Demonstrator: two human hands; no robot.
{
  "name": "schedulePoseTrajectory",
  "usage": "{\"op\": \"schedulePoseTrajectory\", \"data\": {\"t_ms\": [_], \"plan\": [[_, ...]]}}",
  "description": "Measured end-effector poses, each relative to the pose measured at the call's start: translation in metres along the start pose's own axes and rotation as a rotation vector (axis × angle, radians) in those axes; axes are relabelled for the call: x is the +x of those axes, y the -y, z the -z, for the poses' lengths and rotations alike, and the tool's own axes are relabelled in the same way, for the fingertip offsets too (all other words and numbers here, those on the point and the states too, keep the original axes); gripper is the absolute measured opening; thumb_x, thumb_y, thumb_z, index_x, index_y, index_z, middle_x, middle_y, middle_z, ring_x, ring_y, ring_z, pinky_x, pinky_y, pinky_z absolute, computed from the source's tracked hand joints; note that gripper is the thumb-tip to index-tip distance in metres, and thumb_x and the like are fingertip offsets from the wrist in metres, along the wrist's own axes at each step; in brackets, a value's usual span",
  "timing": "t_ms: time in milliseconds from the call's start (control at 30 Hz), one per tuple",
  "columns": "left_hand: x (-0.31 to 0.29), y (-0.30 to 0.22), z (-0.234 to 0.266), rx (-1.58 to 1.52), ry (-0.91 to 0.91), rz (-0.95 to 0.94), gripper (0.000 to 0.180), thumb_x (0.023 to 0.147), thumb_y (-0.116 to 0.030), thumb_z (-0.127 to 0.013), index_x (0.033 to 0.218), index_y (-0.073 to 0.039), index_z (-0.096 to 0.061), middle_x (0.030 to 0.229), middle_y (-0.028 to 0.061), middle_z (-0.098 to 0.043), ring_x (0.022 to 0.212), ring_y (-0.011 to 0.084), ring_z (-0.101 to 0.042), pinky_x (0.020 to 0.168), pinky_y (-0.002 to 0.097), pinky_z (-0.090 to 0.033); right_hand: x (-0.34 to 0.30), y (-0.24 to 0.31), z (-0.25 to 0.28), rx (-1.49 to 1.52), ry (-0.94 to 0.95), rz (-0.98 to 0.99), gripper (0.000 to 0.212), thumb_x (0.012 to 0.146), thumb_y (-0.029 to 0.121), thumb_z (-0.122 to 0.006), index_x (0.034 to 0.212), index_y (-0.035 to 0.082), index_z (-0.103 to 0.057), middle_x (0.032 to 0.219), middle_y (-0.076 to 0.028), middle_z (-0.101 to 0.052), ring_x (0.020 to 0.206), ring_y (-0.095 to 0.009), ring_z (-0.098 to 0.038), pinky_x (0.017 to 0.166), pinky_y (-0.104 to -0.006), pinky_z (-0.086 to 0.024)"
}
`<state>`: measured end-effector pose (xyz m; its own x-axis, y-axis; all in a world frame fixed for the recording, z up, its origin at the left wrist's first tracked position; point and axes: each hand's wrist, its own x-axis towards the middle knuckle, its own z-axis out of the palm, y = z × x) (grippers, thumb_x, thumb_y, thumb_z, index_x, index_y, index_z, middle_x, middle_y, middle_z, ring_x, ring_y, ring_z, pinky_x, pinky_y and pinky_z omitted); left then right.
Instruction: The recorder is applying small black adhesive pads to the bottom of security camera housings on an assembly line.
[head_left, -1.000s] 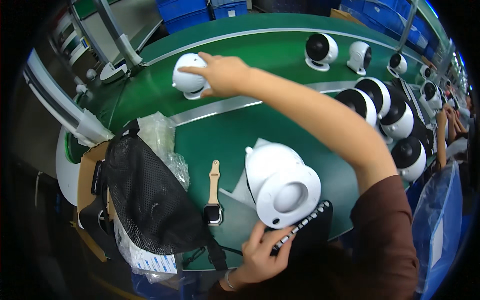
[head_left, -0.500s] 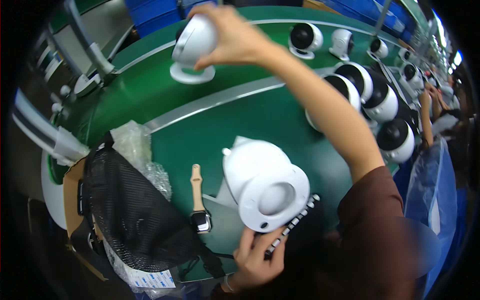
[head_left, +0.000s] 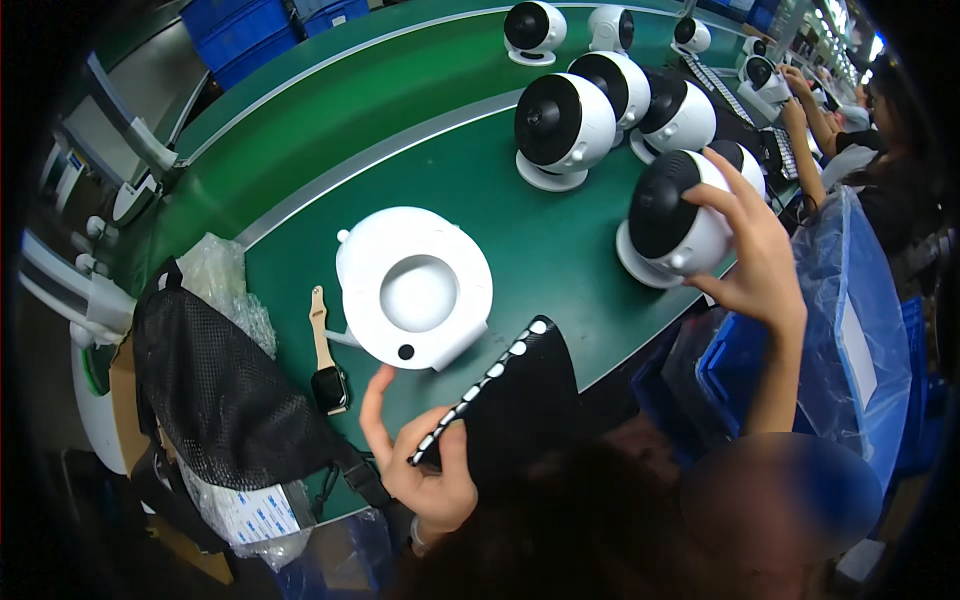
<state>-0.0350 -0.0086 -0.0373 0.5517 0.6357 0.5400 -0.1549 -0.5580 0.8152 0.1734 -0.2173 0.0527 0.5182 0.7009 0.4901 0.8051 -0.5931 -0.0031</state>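
At the right of the green table my right hand [head_left: 755, 245] is closed round a white ball-shaped camera [head_left: 690, 215] with a black front and a disc foot. My left hand [head_left: 430, 465] pinches a black sheet [head_left: 520, 400] with white round dots along its edge. Its index fingertip reaches the rim of another white camera [head_left: 365, 290], which lies with its ring-shaped base [head_left: 475, 290] facing up. A round black spot shows on that base. A smartwatch [head_left: 328, 385] with a beige strap lies left of this camera.
Several finished-looking cameras [head_left: 565, 125] stand close behind the held one. The green conveyor belt [head_left: 330, 130] runs beyond a metal rail. A black mesh bag [head_left: 240, 390] and bubble wrap [head_left: 225, 290] lie left. A blue plastic-lined bin [head_left: 840, 330] and co-workers' hands [head_left: 805, 110] are at right.
My right hand has carried the camera from above the belt to the group at right. My left hand keeps the black sheet. The view has swung rightward.
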Motion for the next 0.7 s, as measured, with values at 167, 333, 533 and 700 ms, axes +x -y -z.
{"op": "schedulePoseTrajectory", "data": {"t_ms": [167,333,533,700], "plan": [[-0.003,-0.01,0.016,-0.009,-0.107,0.091,0.018,0.069,-0.003,-0.055,0.084,0.004,-0.061,0.104,0.0216,-0.052,0.091,0.0265,-0.053,0.078,0.0299,-0.041,0.012,0.005,-0.024,-0.176,0.042,-0.047,0.081,0.048,-0.004,-0.068,0.119,0.021,-0.041,0.129,-0.012,-0.033,0.118,-0.032,-0.033,0.095,-0.0386,-0.031],[0.001,-0.017,0.013,-0.168,-0.067,0.119,0.016,0.069,0.008,-0.055,0.085,0.008,-0.059,0.075,0.0132,-0.061,0.067,0.0154,-0.056,0.064,0.0219,-0.042,0.018,0.065,0.001,0.529,-0.188,0.213,0.031,0.058,0.0,-0.064,0.089,0.0,-0.061,0.1,-0.014,-0.057,0.09,-0.026,-0.055,0.079,-0.0343,-0.041],[-0.007,-0.029,0.02,-0.119,-0.09,0.094,0.016,0.07,0.008,-0.055,0.085,0.005,-0.06,0.076,0.0106,-0.063,0.063,0.0108,-0.057,0.06,0.0182,-0.042,0.028,0.126,-0.038,0.789,-0.123,0.545,0.024,0.058,0.008,-0.07,0.081,0.007,-0.061,0.079,-0.005,-0.059,0.073,-0.022,-0.056,0.065,-0.0306,-0.043],[0.003,-0.032,0.017,-0.019,0.038,0.19,0.015,0.065,0.008,-0.061,0.08,0.005,-0.061,0.071,0.0099,-0.063,0.063,0.0105,-0.059,0.058,0.0185,-0.043,0.024,0.119,-0.044,0.785,-0.065,0.489,0.02,0.058,0.004,-0.068,0.075,0.008,-0.058,0.068,-0.003,-0.055,0.064,-0.02,-0.054,0.063,-0.0286,-0.041]]}}
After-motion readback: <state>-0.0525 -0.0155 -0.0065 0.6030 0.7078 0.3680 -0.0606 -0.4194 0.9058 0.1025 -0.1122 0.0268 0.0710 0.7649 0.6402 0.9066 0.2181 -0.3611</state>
